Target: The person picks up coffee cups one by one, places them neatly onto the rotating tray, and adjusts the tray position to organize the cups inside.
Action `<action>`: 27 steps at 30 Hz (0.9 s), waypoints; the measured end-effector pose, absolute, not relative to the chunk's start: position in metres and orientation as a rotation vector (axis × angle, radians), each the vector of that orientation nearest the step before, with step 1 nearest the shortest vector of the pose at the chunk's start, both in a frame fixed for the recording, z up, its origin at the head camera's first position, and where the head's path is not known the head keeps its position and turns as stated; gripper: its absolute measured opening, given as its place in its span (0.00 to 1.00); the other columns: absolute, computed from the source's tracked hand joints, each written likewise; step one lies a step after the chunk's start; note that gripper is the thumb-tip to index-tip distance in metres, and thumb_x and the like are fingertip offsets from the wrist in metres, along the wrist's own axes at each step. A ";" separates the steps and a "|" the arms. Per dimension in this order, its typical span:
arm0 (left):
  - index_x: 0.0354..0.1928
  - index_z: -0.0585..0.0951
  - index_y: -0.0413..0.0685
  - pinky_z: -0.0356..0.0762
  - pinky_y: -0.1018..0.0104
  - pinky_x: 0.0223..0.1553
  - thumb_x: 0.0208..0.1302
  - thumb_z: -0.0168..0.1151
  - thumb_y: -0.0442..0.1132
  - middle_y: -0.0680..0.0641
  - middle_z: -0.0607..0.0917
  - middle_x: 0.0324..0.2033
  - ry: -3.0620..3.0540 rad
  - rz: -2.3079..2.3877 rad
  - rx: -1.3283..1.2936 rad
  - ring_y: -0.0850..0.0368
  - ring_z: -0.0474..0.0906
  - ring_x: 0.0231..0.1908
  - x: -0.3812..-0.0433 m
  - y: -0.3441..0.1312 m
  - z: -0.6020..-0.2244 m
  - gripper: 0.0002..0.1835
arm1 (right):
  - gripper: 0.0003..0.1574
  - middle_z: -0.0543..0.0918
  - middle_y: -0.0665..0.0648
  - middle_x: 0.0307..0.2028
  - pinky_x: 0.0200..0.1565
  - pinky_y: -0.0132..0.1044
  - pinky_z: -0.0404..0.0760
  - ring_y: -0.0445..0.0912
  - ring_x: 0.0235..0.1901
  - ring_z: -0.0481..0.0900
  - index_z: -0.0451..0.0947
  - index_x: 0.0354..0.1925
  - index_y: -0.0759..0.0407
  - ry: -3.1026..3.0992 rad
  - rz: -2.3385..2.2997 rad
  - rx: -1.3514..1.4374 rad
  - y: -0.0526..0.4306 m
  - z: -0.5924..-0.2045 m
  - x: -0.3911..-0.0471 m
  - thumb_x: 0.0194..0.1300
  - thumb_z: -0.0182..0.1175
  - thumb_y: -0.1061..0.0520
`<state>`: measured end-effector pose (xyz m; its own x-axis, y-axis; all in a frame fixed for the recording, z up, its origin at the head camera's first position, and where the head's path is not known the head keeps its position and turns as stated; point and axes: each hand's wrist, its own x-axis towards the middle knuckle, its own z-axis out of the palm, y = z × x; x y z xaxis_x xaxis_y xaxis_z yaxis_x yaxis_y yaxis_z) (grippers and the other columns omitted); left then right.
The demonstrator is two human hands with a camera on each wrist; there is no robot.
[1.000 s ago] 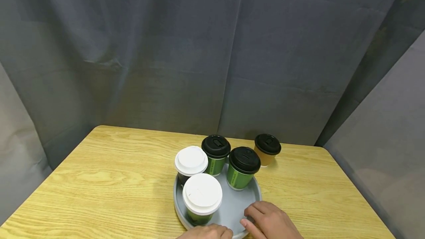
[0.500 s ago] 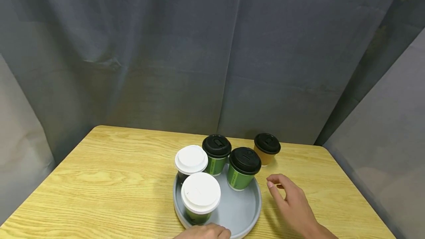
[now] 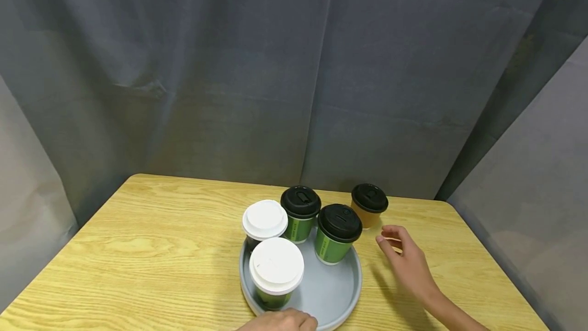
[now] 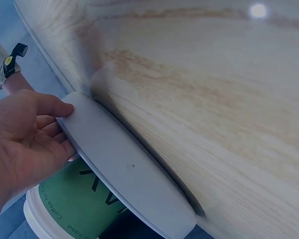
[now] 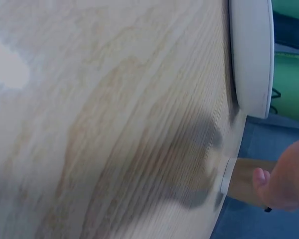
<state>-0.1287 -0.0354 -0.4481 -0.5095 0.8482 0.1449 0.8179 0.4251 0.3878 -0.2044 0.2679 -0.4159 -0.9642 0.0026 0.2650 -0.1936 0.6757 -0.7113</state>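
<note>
A round grey tray (image 3: 328, 290) holds several lidded paper cups. My left hand (image 3: 282, 321) grips its near rim; in the left wrist view the thumb (image 4: 64, 108) lies on the tray's outer wall with the fingers inside the rim. Beyond the tray, at the back right, a brown paper cup (image 3: 366, 216) with a black lid stands upright on the table. My right hand (image 3: 409, 264) hovers just short of this cup, fingers loosely bent and apart from the thumb, holding nothing. In the right wrist view the hand overlaps the brown cup.
On the tray stand a green cup with a white lid (image 3: 277, 264), a dark cup with a white lid (image 3: 265, 218), and two green cups with black lids, one at the back (image 3: 299, 229) and one at the right (image 3: 332, 249). Grey curtain (image 3: 229, 75) hangs behind the wooden table (image 3: 151, 249).
My right hand has left the tray's right rim and moved right and away over the table toward the brown cup. The left hand stays on the rim.
</note>
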 end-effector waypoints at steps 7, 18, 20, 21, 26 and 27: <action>0.40 0.78 0.52 0.69 0.85 0.32 0.71 0.59 0.50 0.61 0.79 0.36 2.581 0.632 1.485 0.76 0.71 0.36 -0.130 -0.036 -0.448 0.10 | 0.40 0.69 0.69 0.64 0.52 0.46 0.81 0.62 0.60 0.73 0.59 0.70 0.65 -2.703 1.284 0.035 0.277 -0.420 -0.217 0.74 0.56 0.41; 0.36 0.77 0.53 0.67 0.86 0.29 0.70 0.59 0.50 0.62 0.78 0.33 2.561 0.714 1.456 0.77 0.69 0.32 -0.130 -0.035 -0.452 0.10 | 0.51 0.60 0.69 0.70 0.62 0.58 0.70 0.66 0.67 0.62 0.49 0.75 0.63 -2.727 1.401 -0.062 0.281 -0.426 -0.234 0.70 0.61 0.41; 0.37 0.77 0.53 0.67 0.86 0.29 0.70 0.59 0.51 0.62 0.79 0.34 2.559 0.707 1.450 0.77 0.69 0.33 -0.129 -0.035 -0.452 0.10 | 0.51 0.59 0.69 0.70 0.63 0.57 0.68 0.66 0.68 0.61 0.48 0.75 0.63 -2.710 1.424 -0.060 0.282 -0.427 -0.237 0.70 0.62 0.42; 0.37 0.77 0.53 0.67 0.86 0.29 0.70 0.59 0.51 0.62 0.79 0.34 2.559 0.703 1.445 0.77 0.69 0.33 -0.129 -0.035 -0.452 0.11 | 0.52 0.59 0.68 0.70 0.63 0.57 0.68 0.65 0.68 0.61 0.48 0.75 0.63 -2.701 1.438 -0.060 0.282 -0.427 -0.238 0.69 0.63 0.43; 0.37 0.78 0.53 0.68 0.85 0.30 0.70 0.59 0.51 0.62 0.79 0.35 2.560 0.697 1.431 0.77 0.69 0.33 -0.129 -0.035 -0.452 0.11 | 0.57 0.55 0.69 0.71 0.65 0.58 0.65 0.66 0.69 0.57 0.43 0.76 0.63 -2.676 1.515 -0.074 0.282 -0.428 -0.245 0.68 0.65 0.43; 0.38 0.78 0.53 0.68 0.85 0.30 0.71 0.59 0.51 0.62 0.79 0.35 2.561 0.690 1.434 0.77 0.70 0.33 -0.130 -0.035 -0.452 0.11 | 0.58 0.55 0.69 0.71 0.65 0.58 0.65 0.66 0.70 0.56 0.42 0.77 0.63 -2.677 1.524 -0.079 0.282 -0.429 -0.247 0.67 0.65 0.42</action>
<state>-0.1297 -0.0350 -0.4516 -0.5416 0.8335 0.1095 0.7757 0.4452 0.4474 -0.2465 0.2817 -0.4286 -0.9969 0.0740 0.0267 0.0148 0.5097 -0.8602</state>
